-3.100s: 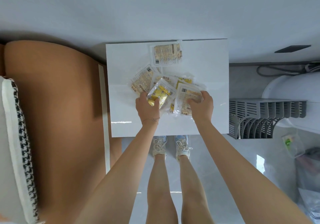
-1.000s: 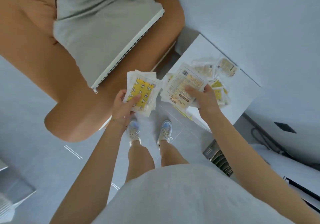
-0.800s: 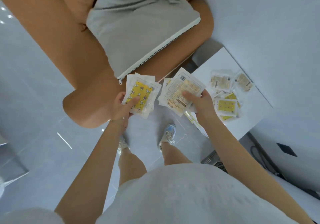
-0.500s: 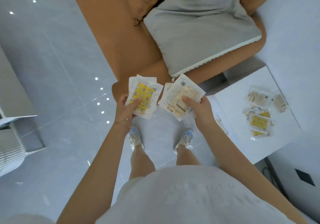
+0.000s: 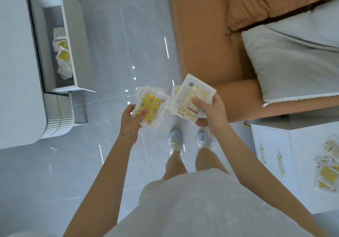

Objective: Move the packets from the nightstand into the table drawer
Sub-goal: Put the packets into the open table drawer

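My left hand (image 5: 131, 119) grips a small stack of clear packets with a yellow patterned one (image 5: 150, 105) on top. My right hand (image 5: 212, 111) holds another stack, its top packet (image 5: 192, 97) showing a printed label side. Both stacks hang over the floor in front of me. The white table (image 5: 16, 82) stands at the left with its drawer (image 5: 68, 40) pulled out, and several packets (image 5: 63, 55) lie inside it. The white nightstand (image 5: 300, 163) is at the right, with several packets (image 5: 327, 170) lying on its top near the frame edge.
An orange bed (image 5: 203, 40) with a grey pillow (image 5: 293, 64) fills the upper right. Glossy grey floor tiles (image 5: 117, 35) stretch between the table and the bed. My feet in light sneakers (image 5: 175, 141) stand on them. A ribbed white part (image 5: 58, 115) sits under the table edge.
I have turned left, away from the nightstand, with both stacks held. The nightstand slid to the right edge and the table with its pulled-out drawer came into view at the left.
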### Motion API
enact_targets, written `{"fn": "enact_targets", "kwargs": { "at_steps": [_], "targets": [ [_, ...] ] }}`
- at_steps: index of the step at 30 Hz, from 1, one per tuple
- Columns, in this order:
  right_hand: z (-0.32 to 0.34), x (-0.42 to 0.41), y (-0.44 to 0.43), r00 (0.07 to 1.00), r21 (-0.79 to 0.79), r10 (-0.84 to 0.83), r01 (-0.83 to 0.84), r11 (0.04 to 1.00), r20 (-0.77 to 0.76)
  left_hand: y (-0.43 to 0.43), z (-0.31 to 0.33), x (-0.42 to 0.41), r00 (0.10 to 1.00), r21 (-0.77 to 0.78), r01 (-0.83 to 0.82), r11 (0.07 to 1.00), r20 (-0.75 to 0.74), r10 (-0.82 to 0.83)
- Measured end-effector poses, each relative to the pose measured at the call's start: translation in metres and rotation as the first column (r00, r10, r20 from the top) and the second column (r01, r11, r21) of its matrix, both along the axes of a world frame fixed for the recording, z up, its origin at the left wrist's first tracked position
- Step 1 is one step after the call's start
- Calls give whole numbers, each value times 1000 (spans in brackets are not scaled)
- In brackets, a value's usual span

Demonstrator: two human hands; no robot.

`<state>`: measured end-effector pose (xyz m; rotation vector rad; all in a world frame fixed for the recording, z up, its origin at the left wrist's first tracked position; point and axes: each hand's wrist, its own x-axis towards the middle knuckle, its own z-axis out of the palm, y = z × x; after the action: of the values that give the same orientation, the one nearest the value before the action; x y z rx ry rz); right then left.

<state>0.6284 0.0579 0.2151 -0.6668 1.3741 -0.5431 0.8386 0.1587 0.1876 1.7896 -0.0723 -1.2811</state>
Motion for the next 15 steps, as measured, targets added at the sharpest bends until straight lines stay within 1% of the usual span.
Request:
{"fn": "enact_targets", "kwargs": {
  "at_steps": [4, 8, 11, 15],
  "targets": [
    [0, 43, -15, 991, -11, 130, -130, 991, 34, 9, -1, 35, 991, -37, -130, 991, -12, 130],
    [-1, 79, -35, 967, -16, 251, -251, 968, 32, 9, -8, 63, 975, -50, -221, 974, -24, 220],
    [-7, 108, -58, 957, -2, 289, -289, 957, 37, 0, -15, 84, 957, -55, -290, 955, -36, 288],
    [-23, 153, -107, 928, -27, 373, -373, 928, -13, -28, -25, 120, 937, -50, -348, 936, -54, 346]
  ]
}}
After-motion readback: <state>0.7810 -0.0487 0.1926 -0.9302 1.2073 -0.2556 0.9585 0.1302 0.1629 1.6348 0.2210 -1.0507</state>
